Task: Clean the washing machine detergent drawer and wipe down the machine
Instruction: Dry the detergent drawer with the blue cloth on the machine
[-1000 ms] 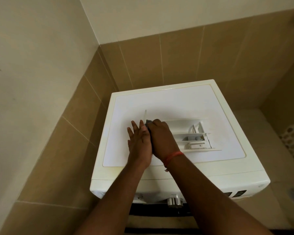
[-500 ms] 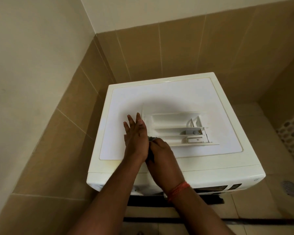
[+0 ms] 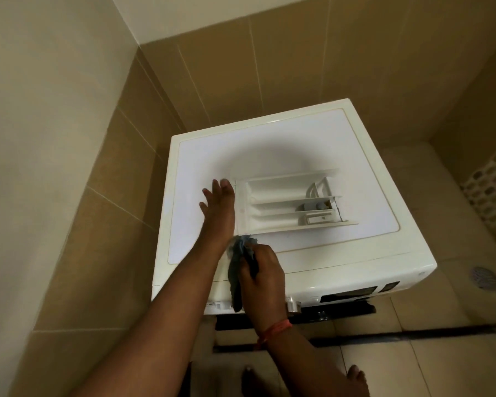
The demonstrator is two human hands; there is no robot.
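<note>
Tiled walls corner the washing machine (image 3: 355, 156); on its top lies the detergent drawer (image 3: 287, 202). My left hand (image 3: 219, 207) rests flat, released, beside the drawer; my right grip (image 3: 262, 270) clenches a blue cloth (image 3: 236, 265) nearer its front edge.

The drawer (image 3: 287, 204) lies on top of the washing machine (image 3: 312, 144), just right of the left hand (image 3: 219, 207). The right hand (image 3: 262, 279) is nearer the person, at the front edge, holding a cloth (image 3: 238, 262). A knob (image 3: 293, 304) sits just right of it. Two feet (image 3: 355, 379) are below the hands.
</note>
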